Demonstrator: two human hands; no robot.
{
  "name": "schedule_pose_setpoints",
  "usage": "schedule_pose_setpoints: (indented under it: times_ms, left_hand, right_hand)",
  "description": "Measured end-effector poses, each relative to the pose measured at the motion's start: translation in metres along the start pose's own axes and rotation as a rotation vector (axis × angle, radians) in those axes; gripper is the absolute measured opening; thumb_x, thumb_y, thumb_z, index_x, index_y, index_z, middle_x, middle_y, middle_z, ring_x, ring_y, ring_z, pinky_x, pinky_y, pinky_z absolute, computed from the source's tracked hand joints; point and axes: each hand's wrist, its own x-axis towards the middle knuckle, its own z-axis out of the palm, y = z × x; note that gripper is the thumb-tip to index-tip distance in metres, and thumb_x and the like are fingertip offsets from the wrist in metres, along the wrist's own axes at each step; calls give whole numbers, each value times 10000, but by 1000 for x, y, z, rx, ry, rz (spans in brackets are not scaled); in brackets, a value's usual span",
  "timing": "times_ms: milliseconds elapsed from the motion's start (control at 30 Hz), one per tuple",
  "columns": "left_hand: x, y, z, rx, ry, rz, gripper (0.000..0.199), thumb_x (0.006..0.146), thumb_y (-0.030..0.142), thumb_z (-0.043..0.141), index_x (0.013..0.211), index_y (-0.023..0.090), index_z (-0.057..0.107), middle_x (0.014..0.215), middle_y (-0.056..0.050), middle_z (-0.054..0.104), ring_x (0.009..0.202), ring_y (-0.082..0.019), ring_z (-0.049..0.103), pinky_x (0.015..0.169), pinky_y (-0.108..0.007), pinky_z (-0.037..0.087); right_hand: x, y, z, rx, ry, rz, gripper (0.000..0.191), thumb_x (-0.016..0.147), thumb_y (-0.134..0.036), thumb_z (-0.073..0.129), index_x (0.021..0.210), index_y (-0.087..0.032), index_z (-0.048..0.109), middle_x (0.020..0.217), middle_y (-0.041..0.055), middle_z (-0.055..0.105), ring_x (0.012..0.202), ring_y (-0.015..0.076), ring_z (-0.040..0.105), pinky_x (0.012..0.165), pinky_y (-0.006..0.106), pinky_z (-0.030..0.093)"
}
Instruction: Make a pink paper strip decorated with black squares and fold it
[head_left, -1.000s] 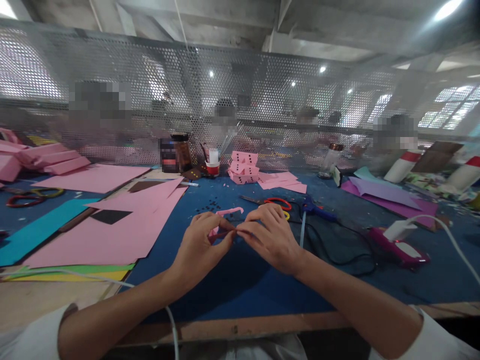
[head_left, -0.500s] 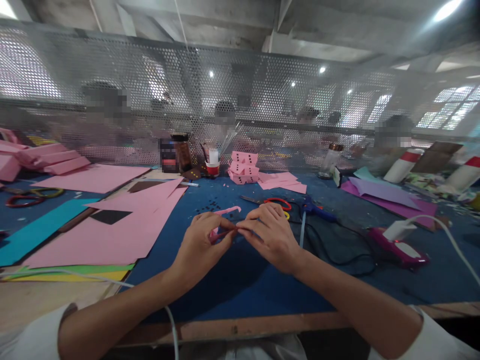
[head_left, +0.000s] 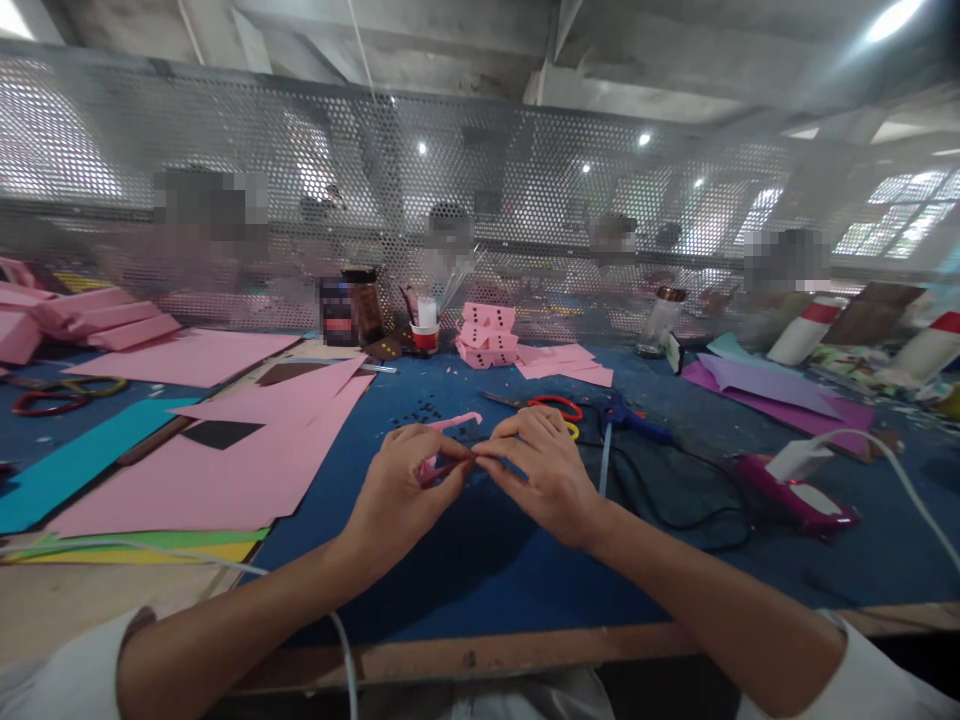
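Over the blue mat (head_left: 450,590), my left hand (head_left: 401,490) is closed with thumb and fingers pinching a pink paper strip (head_left: 442,468). My right hand (head_left: 536,470) meets it fingertip to fingertip, pinching the strip's right end, most of which is hidden by the fingers. Just behind my left fingers lies another curled pink paper piece (head_left: 457,421). Beyond my right hand are red-handled scissors (head_left: 559,403), partly covered by it. A blue glue gun (head_left: 637,420) with a pale glue stick (head_left: 606,460) rests to the right. Small black dots (head_left: 420,411) are scattered behind my left hand.
Pink paper sheets (head_left: 225,470) and a blue-green sheet (head_left: 82,460) lie at left. Folded pink pieces with black dots (head_left: 487,335) stand at the back, near a cup of tools (head_left: 425,337). At right are purple paper (head_left: 780,395) and a magenta power strip (head_left: 802,500) with cables.
My hands and the pink strip stay almost exactly where they were. Beyond the perforated screen, people's blurred heads have shifted slightly.
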Motion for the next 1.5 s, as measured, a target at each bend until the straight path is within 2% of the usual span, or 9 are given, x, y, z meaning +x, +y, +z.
schedule_pose_setpoints:
  times_ms: [267, 633, 933, 1500]
  left_hand:
    - [0, -1, 1, 35, -1, -6, 73, 819, 247, 633, 818, 255, 705, 817, -1, 700, 879, -206, 599, 844, -346, 409]
    - [-1, -4, 4, -147, 30, -99, 72, 818, 298, 668, 817, 264, 731, 826, 0, 727, 831, -196, 639, 783, -330, 467]
    - [0, 0, 0, 27, -24, -7, 97, 827, 253, 622, 836, 259, 718, 818, -4, 707, 885, -214, 602, 853, -367, 401]
    - [2, -6, 3, 103, -22, 72, 76, 831, 234, 619, 816, 259, 689, 796, 7, 700, 860, -207, 594, 877, -372, 375]
  right_hand:
    - [0, 1, 0, -1, -28, -5, 145, 953, -270, 572, 1028, -229, 689, 950, 33, 663, 942, 192, 566, 971, 414, 366]
    - [-1, 2, 2, 30, -18, 19, 154, 958, -276, 571, 1062, -236, 677, 969, 32, 679, 969, 189, 578, 968, 404, 370]
    - [-1, 3, 1, -7, -25, -29, 135, 955, -274, 572, 1015, -229, 684, 918, 24, 678, 904, 172, 588, 1014, 414, 343]
    - [0, 2, 3, -16, -77, -26, 100, 946, -232, 563, 976, -216, 657, 913, 24, 680, 899, 170, 599, 1013, 416, 338]
